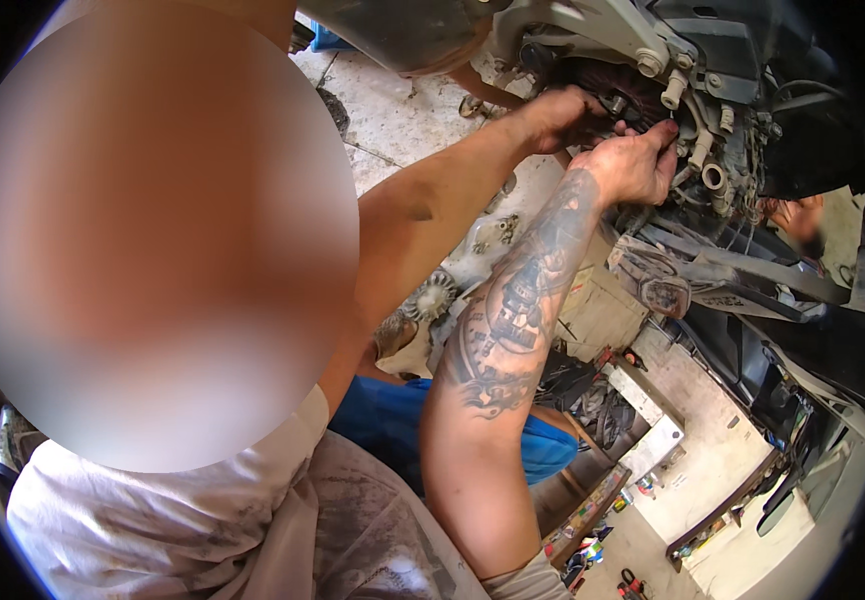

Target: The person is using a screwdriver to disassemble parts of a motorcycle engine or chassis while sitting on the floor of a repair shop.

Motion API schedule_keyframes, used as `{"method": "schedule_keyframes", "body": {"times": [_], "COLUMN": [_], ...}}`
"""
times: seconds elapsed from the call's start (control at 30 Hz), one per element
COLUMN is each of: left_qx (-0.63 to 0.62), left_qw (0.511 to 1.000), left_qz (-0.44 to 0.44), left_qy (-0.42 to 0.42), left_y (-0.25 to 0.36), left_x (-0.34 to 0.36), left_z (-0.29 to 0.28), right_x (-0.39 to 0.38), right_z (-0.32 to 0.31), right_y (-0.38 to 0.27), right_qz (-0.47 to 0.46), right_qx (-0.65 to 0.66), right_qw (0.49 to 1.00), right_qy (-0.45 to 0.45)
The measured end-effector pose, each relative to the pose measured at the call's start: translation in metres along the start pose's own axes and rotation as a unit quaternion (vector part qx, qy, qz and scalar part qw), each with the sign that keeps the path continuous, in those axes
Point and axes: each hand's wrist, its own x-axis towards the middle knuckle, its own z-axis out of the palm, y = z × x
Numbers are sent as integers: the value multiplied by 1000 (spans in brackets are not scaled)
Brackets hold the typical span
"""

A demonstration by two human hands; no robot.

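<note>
My left hand (pixel 565 118) reaches into the uncovered engine side of a motorbike or scooter, fingers curled beside a dark, reddish finned round part (pixel 603 78). A small metal cylindrical piece (pixel 617 103) shows by its fingertips. My tattooed right arm brings my right hand (pixel 635 165) close alongside, thumb and fingers closed together; what they grip is hidden. Right of it are a pale hose (pixel 700 150) and an open pipe end (pixel 715 177). Bolts and a metal bracket (pixel 628 35) sit above both hands.
Loose metal parts, one a finned round piece (pixel 431 297), lie on the dirty tiled floor (pixel 373 110). Another person's blurred hand (pixel 798 222) shows beyond the engine. A white box (pixel 648 415) and several tools (pixel 633 583) are at lower right. A large blurred area covers the left.
</note>
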Motion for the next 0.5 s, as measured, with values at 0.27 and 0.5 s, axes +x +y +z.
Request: {"method": "schedule_keyframes", "body": {"times": [0.27,0.5], "left_qx": [10,-17], "left_qw": [1000,1000], "left_qz": [-6,19], "left_qy": [9,4], "left_y": [-4,-1], "left_x": [-5,21], "left_z": [11,-23], "right_x": [-2,-10], "right_z": [5,16], "right_y": [-7,-7], "right_qz": [42,94], "right_qx": [28,65], "right_qw": [998,993], "right_qy": [36,5]}}
